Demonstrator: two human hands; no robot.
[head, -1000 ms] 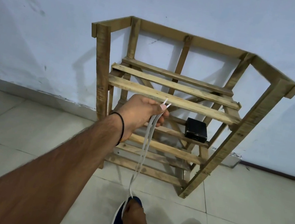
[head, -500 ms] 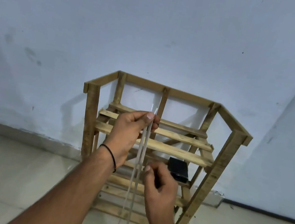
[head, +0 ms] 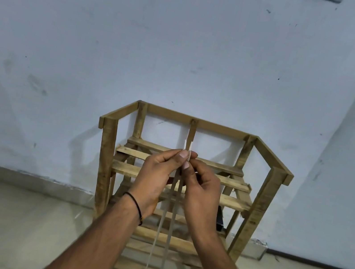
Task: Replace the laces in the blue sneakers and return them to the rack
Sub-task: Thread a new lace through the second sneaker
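1. The white lace (head: 169,234) is held up in front of the wooden rack (head: 104,169), near the middle of the view, as two strands side by side.
2. The long axis of the lace runs almost upright in the view. Both tips point up and away toward the far wall (head: 185,53), and the strands drop toward the near edge, where they pass out of view.
3. The two tips are seen standing just above the fingertips, close together and roughly level with each other.
4. The left hand (head: 155,177) is closed on the lace: the strands are pinched between thumb and forefinger just below the tips. A dark band (head: 136,207) is worn on this wrist.
5. The right hand (head: 203,192) is likewise closed on the lace, with the thumb pressed against the strands just under the left hand's pinch. The other fingers are curled.
6. The two hands are touching at the fingertips.
7. The rack stands on the tiled floor (head: 4,222), backed against the wall, its slatted shelves facing the viewer.
8. A black object (head: 220,219) is noted on a lower shelf at the right, partly hidden behind the right hand. What it is cannot be told.
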